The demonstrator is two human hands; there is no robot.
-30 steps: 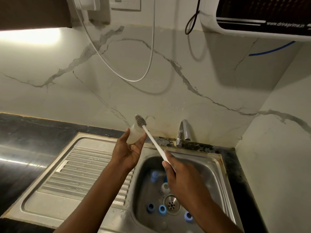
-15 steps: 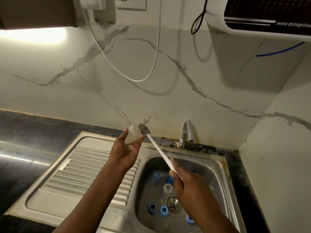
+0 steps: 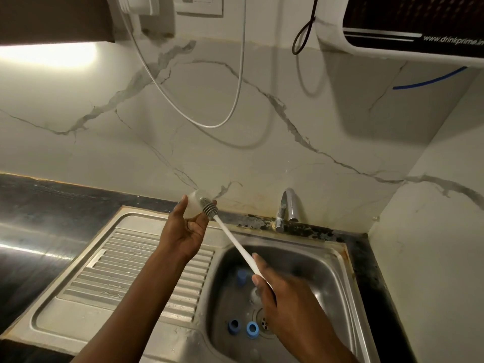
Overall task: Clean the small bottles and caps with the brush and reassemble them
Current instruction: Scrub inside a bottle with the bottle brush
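Marble backsplash (image 3: 262, 153) behind, steel sink (image 3: 337, 258) below, and the action sits just above that sink's back-left corner. Up there the left hand (image 3: 183, 231) has fingers and thumb curled round a small translucent bottle (image 3: 192, 206), mouth turned toward the basin side. Over the basin itself, the right hand (image 3: 282, 302) is closed round the low end of the bottle brush (image 3: 233, 239), white handle slanting up and left. The grey ribbed head (image 3: 210, 210) is right at the bottle's mouth, and its tip looks to be just inside, showing through the cloudy wall.

So the step in hand reads as scrubbing this bottle's inside. To do it well, the handle wants lining up with the bottle's axis before the push, so the head slides in instead of levering against the rim. Then go right to the bottom with a twist, the left hand firm but not squeezing the soft wall. Holding it all nearer over the basin would let drips fall in.

Plenty left, by the look of it: blue caps (image 3: 234, 326) lie loose on the sink floor, two side by side left of the drain (image 3: 263, 320), one nearer the back wall. No stream shows at the tap (image 3: 286, 208) on the sink's back edge.
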